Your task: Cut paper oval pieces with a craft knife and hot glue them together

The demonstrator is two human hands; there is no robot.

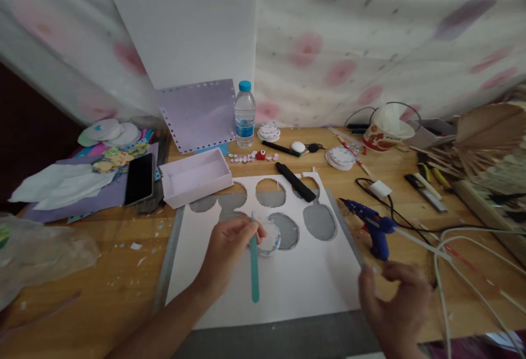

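White sheet (283, 277): foam board with round holes cut out, lying flat on a grey mat (287, 340) on the wooden desk (102, 271).
Left hand (230, 249): fingers pressed together, pinching a teal stick (254, 263) and a round white disc (269, 237) over the sheet, just beside the cut holes.
Teal stick: nearly upright in view, its lower end pointing toward the person.
Right hand (396, 298): fingers loosely spread, hovering at the sheet's right edge, holding nothing visible.
Glue gun (376, 227): blue, standing on the desk near the right hand.
Black knife (295, 181): resting across the sheet's top holes.
White tray (196, 177): left of the sheet, beside a black phone (139, 178).
Water bottle (245, 114): upright at the back.
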